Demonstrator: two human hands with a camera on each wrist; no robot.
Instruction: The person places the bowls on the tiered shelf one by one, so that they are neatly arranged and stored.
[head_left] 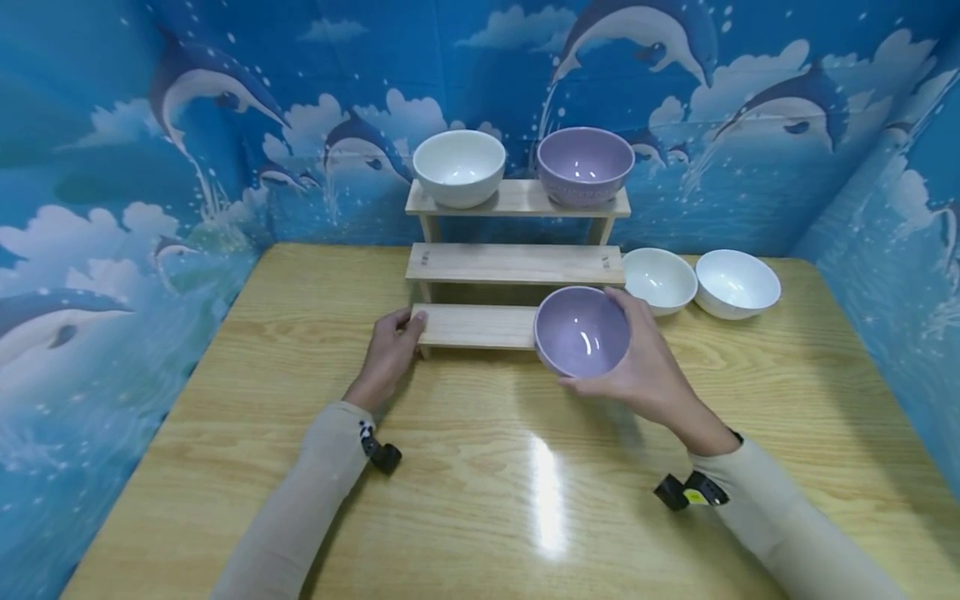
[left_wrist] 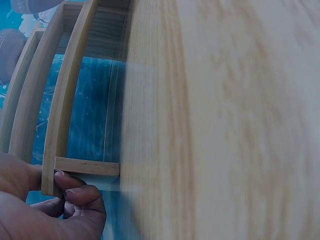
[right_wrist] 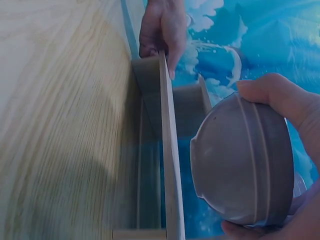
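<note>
In the head view my right hand (head_left: pixel 641 371) holds a purple bowl (head_left: pixel 582 333) by its rim, thumb on the near side and fingers on the far side. The bowl overlaps the right end of the lowest step (head_left: pixel 476 325) of a three-tier wooden stand. From the right wrist view, a gap shows between the bowl's foot (right_wrist: pixel 196 167) and that step's board (right_wrist: pixel 171 150). My left hand (head_left: pixel 390 346) grips the step's left end, with the thumb on top. In the left wrist view its fingers (left_wrist: pixel 85 195) curl under the board beside the leg.
On the top tier (head_left: pixel 517 198) stand a white bowl (head_left: pixel 459 169) and another purple bowl (head_left: pixel 585 167). Two white bowls, one nearer the stand (head_left: pixel 660 282) and one farther right (head_left: pixel 737 285), sit on the wooden table (head_left: pixel 465 500). A dolphin-printed backdrop (head_left: pixel 450 75) surrounds the table's back and sides.
</note>
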